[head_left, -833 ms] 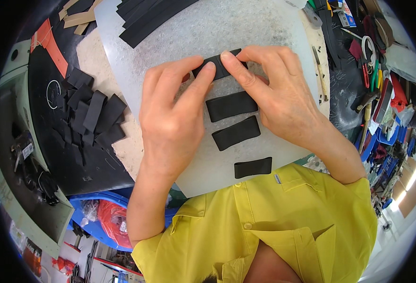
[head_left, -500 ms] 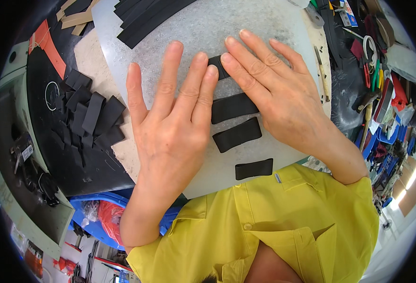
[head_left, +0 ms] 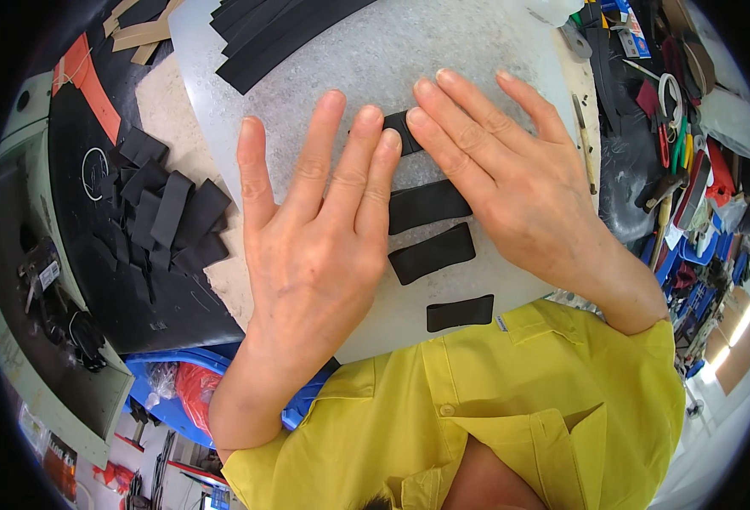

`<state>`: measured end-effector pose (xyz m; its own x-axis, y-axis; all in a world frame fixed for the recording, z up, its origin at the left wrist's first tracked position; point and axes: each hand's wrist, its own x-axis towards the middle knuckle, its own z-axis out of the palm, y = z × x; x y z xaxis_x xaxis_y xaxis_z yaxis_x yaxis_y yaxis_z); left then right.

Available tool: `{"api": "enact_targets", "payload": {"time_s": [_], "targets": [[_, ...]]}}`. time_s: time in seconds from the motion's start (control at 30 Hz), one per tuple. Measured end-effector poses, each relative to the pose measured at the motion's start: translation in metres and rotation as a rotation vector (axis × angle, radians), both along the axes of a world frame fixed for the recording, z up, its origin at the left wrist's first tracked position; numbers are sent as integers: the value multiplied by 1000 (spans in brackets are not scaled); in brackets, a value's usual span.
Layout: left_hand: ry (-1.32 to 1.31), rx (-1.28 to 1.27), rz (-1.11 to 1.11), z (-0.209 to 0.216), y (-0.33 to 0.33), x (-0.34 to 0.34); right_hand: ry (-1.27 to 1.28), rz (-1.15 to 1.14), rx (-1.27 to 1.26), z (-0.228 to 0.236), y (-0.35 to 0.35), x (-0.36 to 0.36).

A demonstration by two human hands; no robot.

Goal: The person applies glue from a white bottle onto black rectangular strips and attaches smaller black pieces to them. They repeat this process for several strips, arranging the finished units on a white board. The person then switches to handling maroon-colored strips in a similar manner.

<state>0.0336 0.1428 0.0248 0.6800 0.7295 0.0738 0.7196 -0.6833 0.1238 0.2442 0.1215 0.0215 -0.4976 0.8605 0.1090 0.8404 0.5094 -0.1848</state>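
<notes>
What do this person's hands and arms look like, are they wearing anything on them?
Both the left hand and the right hand are bare: no gloves, rings or watch show. The forearms are uncovered too. A bright yellow buttoned shirt with a collar covers the body.

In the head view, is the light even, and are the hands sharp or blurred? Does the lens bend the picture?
Head view: bright, even light on the pale work sheet, with only faint shadows beside the hands; the left hand, right hand and black strips are sharp; the fisheye lens curves the sheet's edges, the corners are black, and the clutter at the right rim looks squeezed.
</notes>
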Motion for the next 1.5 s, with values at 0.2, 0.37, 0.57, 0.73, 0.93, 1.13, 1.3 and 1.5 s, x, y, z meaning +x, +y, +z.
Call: {"api": "enact_targets", "payload": {"time_s": [0.2,0.37,0.57,0.73,0.93,1.13,1.3,1.5], "targets": [[-8,52,-11,-3,-1,1,-12,19,13,-1,0,-1],[-127,14,1,6,14,0,288,39,-112,-8,19,27],[-638,-61,188,-19,15,1,579,-204,-189,1,-27,41],[-823,-1,160,-24,-4,6,273,126,-157,2,-79,24],[-1085,67,594,-15,-30,-74,176,352,-165,-2,-16,-38],[-587,422,930,-42,-40,-165,455,537,168,-34,80,-179],[-508,118,914,-60,-47,-156,434,382,320,-38,111,-202],[-391,16,1031,-62,-2,-142,300,-3,489,-23,117,-68]]}}
